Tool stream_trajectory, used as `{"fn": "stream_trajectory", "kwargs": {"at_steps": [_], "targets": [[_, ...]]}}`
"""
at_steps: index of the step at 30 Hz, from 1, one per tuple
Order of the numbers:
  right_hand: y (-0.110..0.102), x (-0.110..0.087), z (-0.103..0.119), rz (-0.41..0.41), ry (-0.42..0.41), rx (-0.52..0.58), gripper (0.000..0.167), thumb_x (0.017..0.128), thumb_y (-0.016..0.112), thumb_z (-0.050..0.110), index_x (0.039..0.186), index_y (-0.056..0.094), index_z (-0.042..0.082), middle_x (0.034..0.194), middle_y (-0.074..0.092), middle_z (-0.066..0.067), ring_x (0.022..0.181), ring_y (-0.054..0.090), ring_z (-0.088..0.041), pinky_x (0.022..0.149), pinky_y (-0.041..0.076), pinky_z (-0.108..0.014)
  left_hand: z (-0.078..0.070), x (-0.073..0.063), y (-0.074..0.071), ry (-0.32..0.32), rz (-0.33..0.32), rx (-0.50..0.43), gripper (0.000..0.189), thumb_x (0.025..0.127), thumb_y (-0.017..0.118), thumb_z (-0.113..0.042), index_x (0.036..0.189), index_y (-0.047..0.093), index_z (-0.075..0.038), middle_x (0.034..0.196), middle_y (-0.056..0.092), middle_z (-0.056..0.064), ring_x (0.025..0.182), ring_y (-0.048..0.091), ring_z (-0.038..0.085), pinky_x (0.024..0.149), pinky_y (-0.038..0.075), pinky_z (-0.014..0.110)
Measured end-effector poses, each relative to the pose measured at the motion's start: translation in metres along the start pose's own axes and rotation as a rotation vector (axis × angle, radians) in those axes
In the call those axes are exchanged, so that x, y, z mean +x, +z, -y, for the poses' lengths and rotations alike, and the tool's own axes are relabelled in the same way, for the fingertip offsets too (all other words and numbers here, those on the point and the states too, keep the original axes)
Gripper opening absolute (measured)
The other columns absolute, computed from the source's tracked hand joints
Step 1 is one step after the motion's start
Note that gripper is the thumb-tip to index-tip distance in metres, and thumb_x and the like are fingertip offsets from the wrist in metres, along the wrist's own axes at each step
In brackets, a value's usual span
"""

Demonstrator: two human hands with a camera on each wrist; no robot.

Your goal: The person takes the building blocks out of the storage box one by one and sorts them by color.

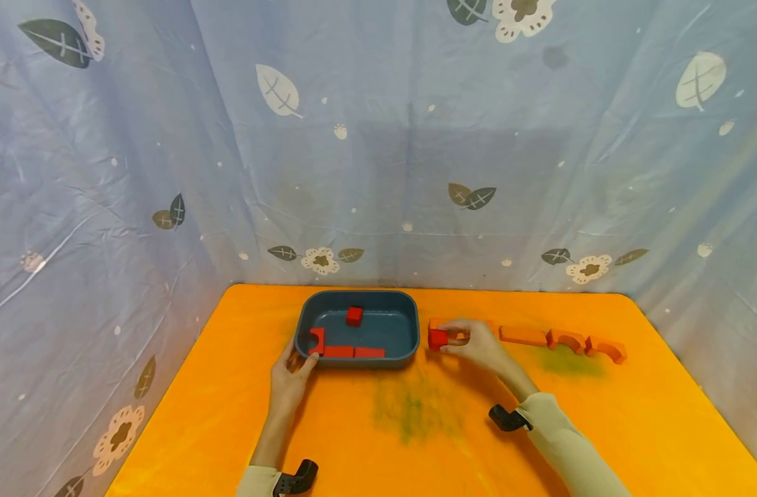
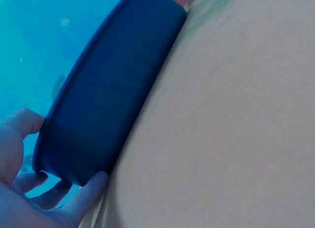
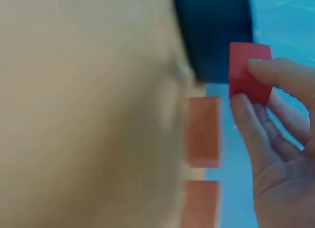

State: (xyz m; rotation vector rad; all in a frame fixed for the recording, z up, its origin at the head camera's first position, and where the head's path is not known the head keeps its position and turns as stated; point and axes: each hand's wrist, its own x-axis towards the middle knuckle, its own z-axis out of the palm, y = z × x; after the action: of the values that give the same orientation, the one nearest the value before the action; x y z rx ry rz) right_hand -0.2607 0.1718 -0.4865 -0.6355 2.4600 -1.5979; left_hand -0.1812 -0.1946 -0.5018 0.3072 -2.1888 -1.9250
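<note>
A dark blue-grey rectangular tray (image 1: 387, 328) stands at the back of the table. My left hand (image 1: 288, 382) holds its front left corner, thumb at the rim and fingers along the outer wall (image 2: 103, 90). Inside lie a red cube (image 1: 354, 317), a red arch block (image 1: 317, 337) and two flat red blocks (image 1: 339, 352) along the front wall. Just right of the tray, my right hand (image 1: 482, 347) pinches a red block (image 3: 241, 65) between thumb and fingertips. In the right wrist view the block overlaps the tray's wall (image 3: 211, 36).
A row of orange blocks runs right from the tray: one partly behind my right hand, a long flat one (image 1: 523, 335) and two arches (image 1: 566, 340). A patterned curtain (image 1: 378, 200) hangs behind the orange table (image 1: 353, 435), which bears greenish smudges.
</note>
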Motion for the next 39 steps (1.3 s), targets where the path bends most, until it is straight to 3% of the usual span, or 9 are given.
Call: {"fn": "stream_trajectory", "kwargs": {"at_steps": [3, 14, 19, 23, 26, 30, 35, 39], "targets": [[0.005, -0.006, -0.011, 0.01, 0.032, -0.137, 0.036, 0.082, 0.078, 0.006, 0.116, 0.068, 0.0, 0.115, 0.067, -0.017, 0.098, 0.07, -0.03, 0.079, 0.06, -0.032, 0.0, 0.0, 0.0, -0.004, 0.001, 0.005, 0.069, 0.093, 0.067, -0.012, 0.151, 0.032, 0.001, 0.154, 0.034, 0.022, 0.14, 0.034, 0.04, 0.109, 0.038, 0.046], [0.01, -0.01, -0.015, -0.007, -0.018, -0.28, 0.038, 0.08, 0.08, 0.008, 0.115, 0.069, 0.002, 0.114, 0.067, -0.013, 0.095, 0.068, -0.026, 0.08, 0.059, -0.035, 0.001, 0.002, 0.0, -0.014, -0.006, 0.013, 0.069, 0.093, 0.068, -0.011, 0.152, 0.032, -0.001, 0.154, 0.034, 0.021, 0.139, 0.035, 0.039, 0.108, 0.039, 0.043], [0.004, -0.006, 0.001, -0.035, -0.078, -0.333, 0.04, 0.078, 0.082, 0.009, 0.114, 0.069, -0.002, 0.113, 0.068, -0.015, 0.096, 0.069, -0.03, 0.081, 0.059, -0.04, 0.001, 0.004, 0.0, -0.011, -0.005, 0.02, 0.069, 0.093, 0.068, -0.011, 0.151, 0.033, 0.0, 0.153, 0.035, 0.021, 0.139, 0.036, 0.039, 0.108, 0.039, 0.043], [0.002, 0.008, 0.027, -0.034, -0.147, -0.359, 0.037, 0.08, 0.08, 0.008, 0.113, 0.069, -0.004, 0.11, 0.069, -0.018, 0.095, 0.068, -0.033, 0.08, 0.059, -0.044, 0.002, 0.005, 0.0, -0.023, -0.007, 0.019, 0.07, 0.093, 0.068, -0.01, 0.151, 0.032, 0.0, 0.153, 0.036, 0.021, 0.138, 0.037, 0.038, 0.107, 0.04, 0.042], [0.01, 0.023, 0.052, 0.019, -0.168, -0.349, 0.035, 0.082, 0.079, 0.007, 0.114, 0.07, -0.001, 0.111, 0.069, -0.018, 0.096, 0.067, -0.034, 0.082, 0.058, -0.044, 0.002, 0.006, -0.001, -0.036, -0.011, 0.023, 0.07, 0.093, 0.068, -0.011, 0.152, 0.032, 0.0, 0.153, 0.036, 0.021, 0.138, 0.038, 0.038, 0.106, 0.04, 0.041], [0.033, 0.043, 0.076, 0.167, -0.154, -0.379, 0.034, 0.084, 0.078, 0.009, 0.115, 0.069, -0.001, 0.113, 0.068, -0.016, 0.096, 0.067, -0.032, 0.082, 0.059, -0.038, 0.0, 0.006, -0.002, -0.036, -0.013, 0.015, 0.07, 0.093, 0.068, -0.012, 0.152, 0.032, 0.0, 0.153, 0.036, 0.021, 0.139, 0.037, 0.037, 0.107, 0.04, 0.041], [0.069, 0.065, 0.082, 0.342, -0.097, -0.525, 0.025, 0.083, 0.077, 0.006, 0.107, 0.073, -0.001, 0.102, 0.072, -0.011, 0.089, 0.069, -0.022, 0.079, 0.058, -0.03, 0.0, 0.003, -0.002, -0.013, -0.007, -0.005, 0.069, 0.093, 0.068, -0.01, 0.151, 0.033, -0.001, 0.153, 0.036, 0.02, 0.139, 0.036, 0.037, 0.108, 0.039, 0.043], [0.09, 0.076, 0.079, 0.416, -0.066, -0.603, 0.02, 0.083, 0.074, -0.004, 0.102, 0.073, 0.001, 0.093, 0.072, -0.007, 0.086, 0.067, -0.02, 0.079, 0.058, -0.031, 0.0, 0.003, -0.001, -0.004, 0.003, -0.018, 0.068, 0.093, 0.067, -0.01, 0.151, 0.033, -0.001, 0.154, 0.034, 0.02, 0.14, 0.035, 0.038, 0.108, 0.039, 0.043]]}}
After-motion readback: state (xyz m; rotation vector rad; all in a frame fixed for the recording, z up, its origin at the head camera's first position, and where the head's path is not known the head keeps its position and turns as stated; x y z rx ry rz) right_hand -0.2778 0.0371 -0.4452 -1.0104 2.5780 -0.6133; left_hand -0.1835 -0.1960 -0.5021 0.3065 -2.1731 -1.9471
